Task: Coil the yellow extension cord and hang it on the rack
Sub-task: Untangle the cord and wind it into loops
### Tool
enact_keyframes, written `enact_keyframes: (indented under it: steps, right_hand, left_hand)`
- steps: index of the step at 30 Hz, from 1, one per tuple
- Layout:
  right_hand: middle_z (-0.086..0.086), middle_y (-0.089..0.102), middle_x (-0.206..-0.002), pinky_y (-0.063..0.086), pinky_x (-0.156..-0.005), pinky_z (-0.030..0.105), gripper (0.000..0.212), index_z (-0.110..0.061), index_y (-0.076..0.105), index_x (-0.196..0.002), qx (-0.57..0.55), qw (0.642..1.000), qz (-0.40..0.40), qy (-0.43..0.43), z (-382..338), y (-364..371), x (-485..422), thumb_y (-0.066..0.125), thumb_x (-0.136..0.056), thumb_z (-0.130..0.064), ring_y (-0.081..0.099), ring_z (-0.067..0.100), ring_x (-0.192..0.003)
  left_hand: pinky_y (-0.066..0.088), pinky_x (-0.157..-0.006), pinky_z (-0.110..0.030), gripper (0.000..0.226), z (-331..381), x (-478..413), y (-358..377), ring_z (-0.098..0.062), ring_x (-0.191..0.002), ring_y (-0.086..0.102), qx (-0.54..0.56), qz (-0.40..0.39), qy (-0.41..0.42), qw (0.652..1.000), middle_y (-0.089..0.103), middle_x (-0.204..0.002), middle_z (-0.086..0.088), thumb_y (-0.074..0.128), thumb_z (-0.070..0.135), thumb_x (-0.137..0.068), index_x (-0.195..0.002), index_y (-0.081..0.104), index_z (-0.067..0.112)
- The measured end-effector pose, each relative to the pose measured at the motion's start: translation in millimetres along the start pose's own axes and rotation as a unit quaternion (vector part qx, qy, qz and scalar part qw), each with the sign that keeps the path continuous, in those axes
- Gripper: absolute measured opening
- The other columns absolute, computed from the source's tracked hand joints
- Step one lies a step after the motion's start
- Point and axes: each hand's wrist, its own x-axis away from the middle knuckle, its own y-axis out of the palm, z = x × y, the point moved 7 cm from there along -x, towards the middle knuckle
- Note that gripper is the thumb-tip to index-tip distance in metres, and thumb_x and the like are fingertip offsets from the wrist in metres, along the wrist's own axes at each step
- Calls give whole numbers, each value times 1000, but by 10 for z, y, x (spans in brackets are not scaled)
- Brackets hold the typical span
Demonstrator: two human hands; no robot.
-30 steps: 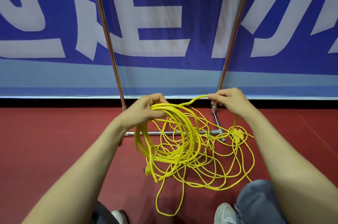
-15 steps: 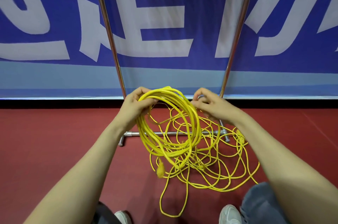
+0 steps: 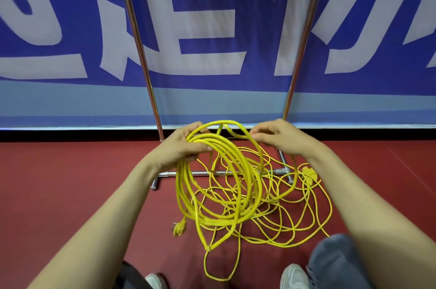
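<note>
My left hand (image 3: 181,149) grips the top of a bundle of several loops of the yellow extension cord (image 3: 219,194), which hangs down in front of me. My right hand (image 3: 276,136) pinches a strand of the same cord at the top of the newest loop, close to the left hand. The rest of the cord lies in a loose tangle (image 3: 287,213) on the red floor. A yellow plug (image 3: 180,227) dangles at the coil's lower left. The socket end (image 3: 309,172) lies on the floor at the right. The chrome rack (image 3: 139,52) stands just behind, its base bar (image 3: 221,173) under the cord.
The rack's right upright (image 3: 304,36) rises in front of a blue and white banner (image 3: 212,29) along the wall. The floor (image 3: 59,182) is red matting. My knees and white shoes (image 3: 292,274) show at the bottom edge.
My right hand swung a length of cord from the right over to the left hand, adding a loop, then drew back a little to the right. The plug end swung lower left.
</note>
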Motion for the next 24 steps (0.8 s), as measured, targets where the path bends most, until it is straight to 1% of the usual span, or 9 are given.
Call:
enact_keyframes:
  steps: [3,6,10,11,13,15,18,20,24]
  right_hand:
    - [-14,62,-64,37,-64,17,10,-21,69,-85,35,998,-51,5,-17,93,-37,62,-91,-23,50,-5,-60]
    - [-17,58,-59,35,-62,14,10,-20,68,-87,103,994,-28,26,57,-14,-45,60,-92,-20,51,-5,-57]
    - [-6,63,-80,39,-67,20,14,-14,71,-94,153,985,-25,70,225,-18,-43,60,-91,-23,53,6,-73]
    - [-5,62,-78,40,-66,23,14,-14,71,-93,165,983,-25,83,256,-32,-50,60,-91,-23,53,10,-74]
    - [-3,61,-75,40,-66,27,14,-14,70,-90,195,976,-12,100,286,-99,-55,59,-92,-22,54,14,-76]
    - [-1,63,-79,41,-69,28,16,-13,71,-92,206,974,10,90,243,-150,-59,58,-92,-23,56,16,-79]
    - [-2,68,-88,45,-78,30,15,-17,70,-93,198,979,-10,36,100,-39,-79,57,-93,-25,60,14,-85]
    - [-8,66,-89,43,-76,19,15,-18,70,-95,190,981,-37,0,3,62,-72,57,-93,-25,58,6,-84]
    - [-10,59,-94,34,-76,4,17,-16,70,-102,166,984,-57,-30,-22,105,-51,57,-93,-23,53,2,-90]
  left_hand:
    - [22,-39,-18,24,43,-26,11,-9,-45,31,18,12,9,1000,43,-63,-3,68,3,-76,-85,49,14]
    - [26,-39,-16,21,43,-37,32,-8,-46,31,-15,17,-1,1000,44,-62,0,69,7,-74,-89,55,13]
    - [31,-44,-15,19,5,-73,156,-4,-48,38,-94,-4,-6,996,63,-78,11,69,-1,-79,-90,60,11]
    - [36,-49,-15,19,9,-79,174,-3,-53,46,-117,-11,0,993,66,-92,13,69,-1,-78,-89,63,14]
    - [44,-73,-18,21,45,-78,192,2,-91,61,-191,-19,23,981,58,-124,9,69,7,-73,-87,66,23]
    - [36,-90,-13,23,85,-70,242,11,-116,49,-292,-34,59,954,46,-136,5,68,10,-72,-87,65,27]
    - [35,-87,-7,26,87,-67,388,4,-106,53,-401,-55,125,906,41,-136,-4,71,1,-77,-93,67,21]
    - [38,-83,-9,27,102,-68,436,-7,-98,57,-429,-38,159,888,43,-130,-6,72,-1,-77,-101,69,12]
    - [44,-65,-21,54,174,-83,366,-4,-65,49,-349,37,140,926,50,-101,-5,77,-2,-74,-116,48,11]
